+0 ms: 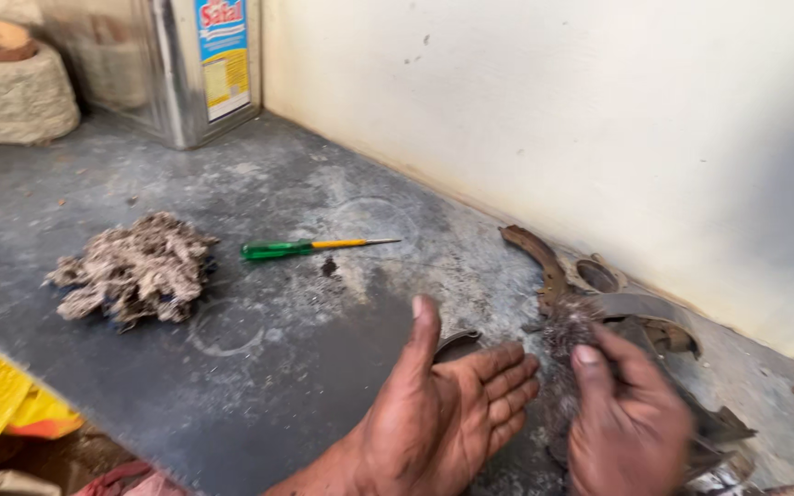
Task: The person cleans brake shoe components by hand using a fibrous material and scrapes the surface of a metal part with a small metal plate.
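- Left hand [448,404] spread wide, palm up, holding nothing.
- Right hand [627,422] grips a wad of fibre [564,335] against curved metal pieces [640,308].
- One green screwdriver [310,246], one loose fibre heap [135,268] on the table [259,367].

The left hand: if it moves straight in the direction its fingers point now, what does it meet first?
The left hand lies open, palm up, fingers pointing right. It would probably first meet the dirty wad held by the blurred right hand, though depth is unclear.
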